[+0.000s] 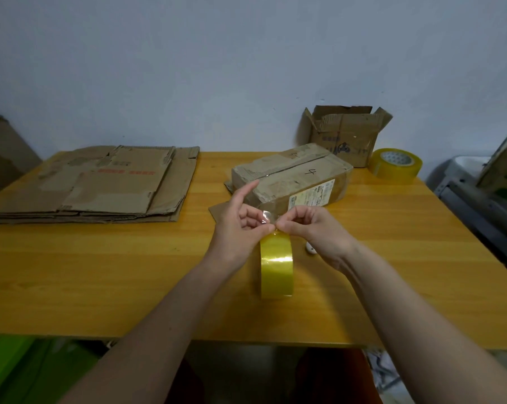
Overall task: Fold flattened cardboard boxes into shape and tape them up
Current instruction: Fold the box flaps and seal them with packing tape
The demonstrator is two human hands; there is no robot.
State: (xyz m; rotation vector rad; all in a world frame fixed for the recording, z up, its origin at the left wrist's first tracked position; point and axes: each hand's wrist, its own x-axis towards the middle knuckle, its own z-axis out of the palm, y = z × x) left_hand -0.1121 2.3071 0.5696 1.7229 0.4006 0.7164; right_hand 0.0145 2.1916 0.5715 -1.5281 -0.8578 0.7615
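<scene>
Both hands are working at the top of an upright yellow tape roll (276, 265) at mid-table (100, 272); left hand (240, 228) is pinching the clear tape end, index finger raised; right hand (307, 228) is pinching beside it; folded box (293, 176) is lying just behind; flattened boxes (100, 185) are lying stacked far left.

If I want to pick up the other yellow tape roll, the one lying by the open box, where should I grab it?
That spare tape roll lies flat on the table, hole facing up, right of the open box. Probably best to come from above: thumb inside the hole, fingers on the outer wall, pinching the ring on its front or right side, which has free room. The box crowds its left.
</scene>
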